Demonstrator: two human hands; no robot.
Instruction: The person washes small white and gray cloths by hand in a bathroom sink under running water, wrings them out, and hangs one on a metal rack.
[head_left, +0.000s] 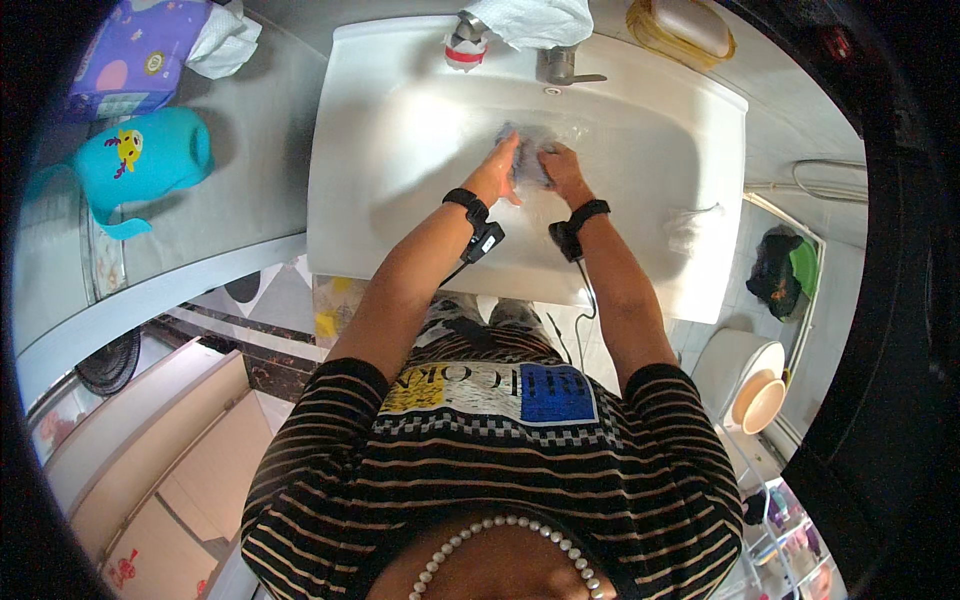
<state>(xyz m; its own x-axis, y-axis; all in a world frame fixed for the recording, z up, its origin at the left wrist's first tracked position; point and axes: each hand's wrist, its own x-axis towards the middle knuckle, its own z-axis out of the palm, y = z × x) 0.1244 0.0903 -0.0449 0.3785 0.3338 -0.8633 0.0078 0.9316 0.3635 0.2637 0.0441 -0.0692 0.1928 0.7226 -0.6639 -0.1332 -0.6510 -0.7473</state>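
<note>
A wet grey cloth, blurred by motion, is bunched between my two hands low in a white washbasin. My left hand holds its left side, with the fingers along the cloth and the thumb standing apart. On the other side, the curled fingers of my right hand grip the cloth. Part of the cloth is hidden behind my fingers. Beyond my hands, a grey metal faucet stands at the basin's back edge, its lever pointing right. Each wrist wears a black strap with a small cabled device.
White tissue lies over the basin's back rim beside the faucet. A soap bar sits in a yellowish dish at back right. On the left counter are a turquoise bottle holder and a purple tissue pack. A clear plastic piece lies inside the basin's right side.
</note>
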